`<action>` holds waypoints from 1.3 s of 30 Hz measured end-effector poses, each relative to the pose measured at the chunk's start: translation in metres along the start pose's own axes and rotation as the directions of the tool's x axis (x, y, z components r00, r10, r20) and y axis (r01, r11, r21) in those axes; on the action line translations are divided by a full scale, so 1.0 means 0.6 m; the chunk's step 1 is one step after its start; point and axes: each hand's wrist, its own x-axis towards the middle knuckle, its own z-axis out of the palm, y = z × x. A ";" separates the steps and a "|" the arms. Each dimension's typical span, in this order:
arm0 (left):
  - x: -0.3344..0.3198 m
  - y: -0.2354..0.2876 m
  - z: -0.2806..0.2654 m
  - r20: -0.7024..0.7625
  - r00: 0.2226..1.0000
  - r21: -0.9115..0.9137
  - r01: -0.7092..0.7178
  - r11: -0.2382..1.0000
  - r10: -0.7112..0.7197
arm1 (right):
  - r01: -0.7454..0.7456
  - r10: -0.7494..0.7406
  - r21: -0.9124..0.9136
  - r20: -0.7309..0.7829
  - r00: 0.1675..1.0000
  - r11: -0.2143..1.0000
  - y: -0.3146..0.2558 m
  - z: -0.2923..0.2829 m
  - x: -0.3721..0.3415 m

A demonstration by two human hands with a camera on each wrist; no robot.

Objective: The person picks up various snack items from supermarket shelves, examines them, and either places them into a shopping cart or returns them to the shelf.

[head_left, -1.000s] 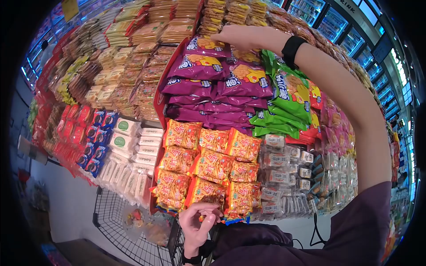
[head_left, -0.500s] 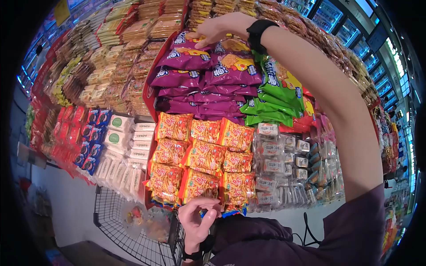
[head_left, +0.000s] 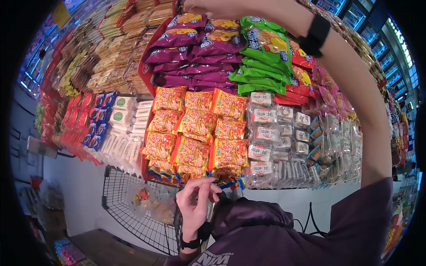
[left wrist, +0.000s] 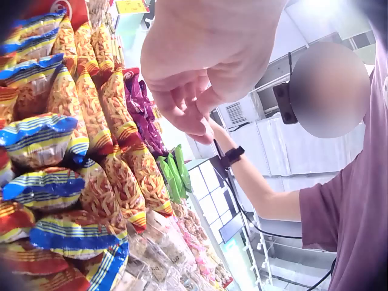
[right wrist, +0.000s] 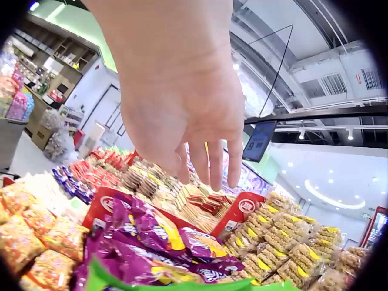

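My right hand (right wrist: pixel 194 115) reaches over the far end of the display, its fingers straight and holding nothing. Only part of it shows at the top edge of the head view. Below it, in the right wrist view, lie purple snack bags (right wrist: pixel 151 233) and clear packs of crisp snack pieces with yellow labels (right wrist: pixel 291 233). My left hand (head_left: pixel 195 201) hangs with loosely curled fingers and an empty grasp, at the near edge of the orange snack bags (head_left: pixel 191 153). In the left wrist view those bags (left wrist: pixel 91 115) stand stacked beside the hand.
Green snack bags (head_left: pixel 266 48) and small clear packs (head_left: pixel 264 133) fill the right side of the display. White packs (head_left: pixel 122 116) lie to the left. A wire shopping cart (head_left: pixel 128 217) with bagged goods stands below the near edge. A red divider (right wrist: pixel 242 209) separates the bins.
The head view has shifted, so the display sits higher in it. My right hand has moved off the purple bags, farther away toward the top edge. The left hand stays low, fingers loosely curled.
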 end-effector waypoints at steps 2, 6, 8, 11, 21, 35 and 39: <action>-0.007 -0.004 0.014 0.033 0.999 -0.012 -0.024 1.000 0.025 | 0.017 -0.008 0.129 -0.072 0.997 0.992 -0.036 -0.025 -0.068; -0.016 0.003 0.059 0.095 0.992 0.084 -0.088 0.993 0.080 | -0.058 0.060 0.155 -0.003 0.998 0.986 -0.098 -0.026 -0.204; -0.023 0.006 0.082 0.146 0.987 0.079 -0.083 0.993 0.071 | 0.003 0.036 0.238 -0.157 0.987 0.971 -0.120 0.009 -0.289; -0.035 0.008 0.125 0.225 0.973 0.134 -0.085 0.987 0.053 | -0.066 0.158 0.365 -0.228 0.961 0.929 -0.165 0.020 -0.408; -0.143 -0.063 0.161 0.342 0.936 0.642 -0.166 0.748 -0.086 | 0.043 0.210 0.801 -0.207 0.955 0.597 -0.427 0.070 -0.591; -0.441 -0.291 -0.077 -0.541 0.720 0.592 0.694 0.411 -0.435 | 0.223 -0.210 0.941 -0.171 0.963 0.255 -0.835 0.256 -0.553; -0.438 -0.310 -0.092 -0.536 0.743 0.685 0.660 0.307 -0.401 | 0.181 -0.237 0.949 -0.120 0.964 0.257 -0.849 0.257 -0.518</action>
